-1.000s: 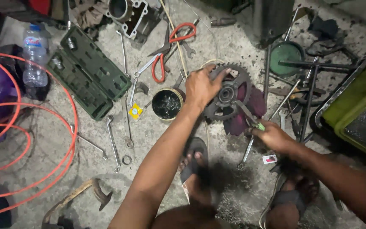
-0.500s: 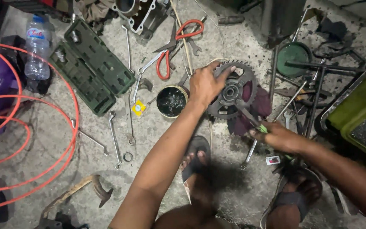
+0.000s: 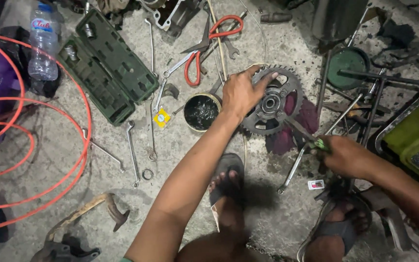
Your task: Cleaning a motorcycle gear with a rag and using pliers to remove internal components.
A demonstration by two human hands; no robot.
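A dark toothed sprocket [image 3: 276, 104] lies on a maroon rag [image 3: 306, 119] on the concrete floor. My left hand [image 3: 241, 92] presses on the sprocket's left rim, fingers spread over the teeth. My right hand [image 3: 343, 155] grips a green-handled screwdriver [image 3: 311, 138], whose shaft points up-left toward the sprocket's hub. A round tin of black grease [image 3: 201, 112] stands just left of my left hand. My sandalled feet [image 3: 226, 187] are below the sprocket.
A green socket case [image 3: 107, 68] lies open at upper left beside a water bottle [image 3: 42, 43]. Red-handled shears [image 3: 204, 41], several spanners [image 3: 132, 150], an orange hose [image 3: 73, 145], a green bin [image 3: 413, 131] and metal rods [image 3: 369, 77] lie around.
My left hand stays on the sprocket, with its fingers spread further across the upper teeth. The right hand with the screwdriver stays at the sprocket's lower right. The camera has tilted slightly.
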